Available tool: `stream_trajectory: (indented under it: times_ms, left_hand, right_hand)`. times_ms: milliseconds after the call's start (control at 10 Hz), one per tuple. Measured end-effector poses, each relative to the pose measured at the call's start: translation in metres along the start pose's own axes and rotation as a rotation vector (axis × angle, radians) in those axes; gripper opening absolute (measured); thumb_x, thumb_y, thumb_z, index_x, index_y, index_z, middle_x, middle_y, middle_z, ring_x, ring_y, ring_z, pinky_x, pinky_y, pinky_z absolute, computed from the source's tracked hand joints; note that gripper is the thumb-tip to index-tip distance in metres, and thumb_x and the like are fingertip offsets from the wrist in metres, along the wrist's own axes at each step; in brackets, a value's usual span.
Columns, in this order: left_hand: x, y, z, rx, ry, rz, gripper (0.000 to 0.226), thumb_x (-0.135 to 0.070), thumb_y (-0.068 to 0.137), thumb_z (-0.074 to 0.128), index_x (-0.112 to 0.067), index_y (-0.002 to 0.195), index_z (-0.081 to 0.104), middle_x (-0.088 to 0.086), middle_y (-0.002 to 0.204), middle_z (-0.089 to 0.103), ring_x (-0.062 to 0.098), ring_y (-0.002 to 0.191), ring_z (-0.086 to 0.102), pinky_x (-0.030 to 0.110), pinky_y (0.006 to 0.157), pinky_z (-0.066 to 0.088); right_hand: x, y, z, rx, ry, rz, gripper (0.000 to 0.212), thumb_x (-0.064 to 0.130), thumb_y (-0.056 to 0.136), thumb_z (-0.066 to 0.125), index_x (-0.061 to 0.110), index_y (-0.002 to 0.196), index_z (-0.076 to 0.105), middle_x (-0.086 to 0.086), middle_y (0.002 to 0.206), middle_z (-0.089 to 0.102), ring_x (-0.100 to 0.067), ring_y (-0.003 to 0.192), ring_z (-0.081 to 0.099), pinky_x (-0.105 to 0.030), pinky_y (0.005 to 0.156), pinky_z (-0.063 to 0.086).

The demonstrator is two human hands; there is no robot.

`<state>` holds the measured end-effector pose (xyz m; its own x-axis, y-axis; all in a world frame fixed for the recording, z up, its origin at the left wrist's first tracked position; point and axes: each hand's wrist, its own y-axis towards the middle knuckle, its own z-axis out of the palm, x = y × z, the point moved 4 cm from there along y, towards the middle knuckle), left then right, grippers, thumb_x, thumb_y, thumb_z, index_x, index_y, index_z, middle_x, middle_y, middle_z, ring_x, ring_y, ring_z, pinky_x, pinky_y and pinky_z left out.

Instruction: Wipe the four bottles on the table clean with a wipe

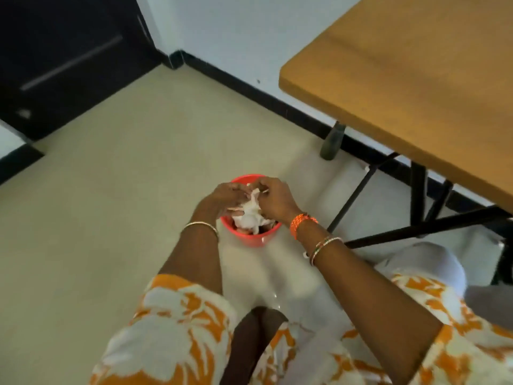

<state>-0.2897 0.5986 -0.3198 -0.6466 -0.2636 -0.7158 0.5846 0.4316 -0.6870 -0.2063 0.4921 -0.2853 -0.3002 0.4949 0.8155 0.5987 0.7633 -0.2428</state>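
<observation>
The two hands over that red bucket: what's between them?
In the head view, a crumpled white wipe sits between the left hand and right hand, both gripping it above the red bucket.

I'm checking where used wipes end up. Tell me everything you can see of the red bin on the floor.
The red bin is a small round container, plastic by its look, standing upright on the pale floor left of the wooden table. White crumpled wipes fill it to the rim. Both hands are over its mouth: the left hand and right hand grip the white material, hiding much of the rim.
</observation>
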Motion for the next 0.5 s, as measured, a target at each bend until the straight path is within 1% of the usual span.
stream_trajectory:
  times_ms: [100,200,300,400,500]
  left_hand:
    - [0.042,0.029,0.012,-0.208,-0.07,0.012,0.032,0.008,0.089,0.05,-0.016,0.07,0.056,0.0,0.074,0.053,0.014,0.067,0.051,0.021,0.046,0.049]
    - [0.07,0.056,0.018,-0.249,-0.084,0.046,0.034,0.013,0.088,0.048,-0.014,0.068,0.055,0.002,0.072,0.053,0.014,0.066,0.05,0.019,0.04,0.047]
    - [0.082,0.076,0.02,-0.213,0.012,0.089,0.025,0.012,0.085,0.054,-0.011,0.079,0.062,0.007,0.08,0.054,0.021,0.07,0.051,0.021,0.051,0.046]
    - [0.097,0.089,0.018,-0.167,0.094,0.034,0.026,0.009,0.083,0.059,-0.002,0.106,0.065,0.012,0.11,0.058,0.028,0.096,0.056,0.038,0.086,0.049]
    - [0.099,0.092,-0.002,-0.367,0.067,-0.03,0.023,0.007,0.079,0.059,-0.014,0.087,0.067,0.022,0.12,0.062,0.037,0.101,0.062,0.044,0.091,0.052]
  right_hand:
    - [-0.052,0.007,0.028,0.216,0.159,0.228,0.048,-0.013,0.085,0.042,0.003,0.129,0.05,-0.016,0.126,0.055,-0.022,0.111,0.052,-0.026,0.084,0.046]
    - [-0.082,-0.001,0.036,0.346,0.268,0.343,0.061,-0.014,0.089,0.037,0.012,0.143,0.031,-0.007,0.143,0.041,-0.02,0.122,0.043,-0.026,0.089,0.046]
    - [-0.101,-0.008,0.035,0.346,0.344,0.446,0.069,-0.008,0.088,0.041,0.024,0.146,0.026,0.0,0.147,0.036,-0.021,0.124,0.042,-0.042,0.093,0.047]
    - [-0.105,-0.011,0.024,0.309,0.346,0.434,0.074,-0.012,0.085,0.043,0.027,0.146,0.028,0.001,0.15,0.032,-0.019,0.123,0.04,-0.036,0.085,0.048]
    - [-0.093,-0.008,0.01,0.245,0.295,0.304,0.068,-0.014,0.085,0.041,0.024,0.141,0.039,-0.003,0.145,0.041,-0.022,0.13,0.04,-0.03,0.079,0.049]
